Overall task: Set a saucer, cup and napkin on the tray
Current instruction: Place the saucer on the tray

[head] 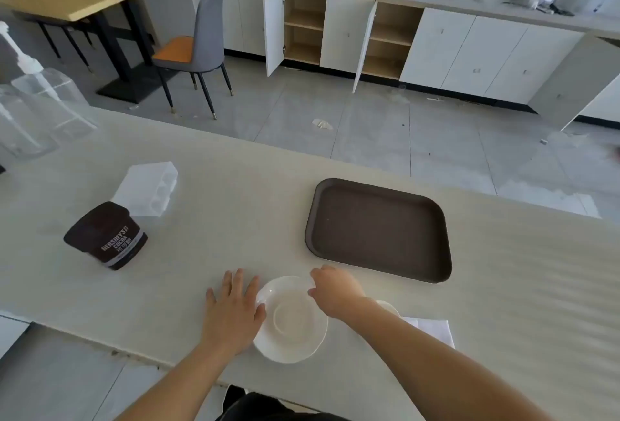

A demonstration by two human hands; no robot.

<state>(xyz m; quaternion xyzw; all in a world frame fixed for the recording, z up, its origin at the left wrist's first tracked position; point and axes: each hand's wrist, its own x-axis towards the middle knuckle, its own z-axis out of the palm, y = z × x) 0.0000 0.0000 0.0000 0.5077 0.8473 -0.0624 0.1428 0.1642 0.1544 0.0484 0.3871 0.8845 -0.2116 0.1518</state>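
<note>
Fingers (235, 286) of left hand (231, 315): lying spread and flat on table (235, 185), empty, thumb touching left rim of saucer (292, 320). Fingers of right hand (335, 291): curling down over saucer's far-right rim, seemingly closing on it; whether actually pinching, not clear.

Table: carrying everything below, listed largest first.

Tray (379, 229): dark brown, rectangular, sitting empty, long axis running left to right with slight tilt, lying just beyond and to right of right hand. Right hand standing nearer to it than left.

Cocoa tub (107, 236): resting tilted, well apart to left.

Clear plastic mould (147, 189): sitting just behind tub.

Saucer: white, round, so having no long axis, lying upright between both hands at near edge.

Napkin (432, 330): white, lying flat to right of forearm, partly hidden.

Cup (389, 308): only white rim peeking out behind right wrist; facing not readable.

Judgement: saucer pickup under way; coming move likely needing short carry forward and rightward.
</note>
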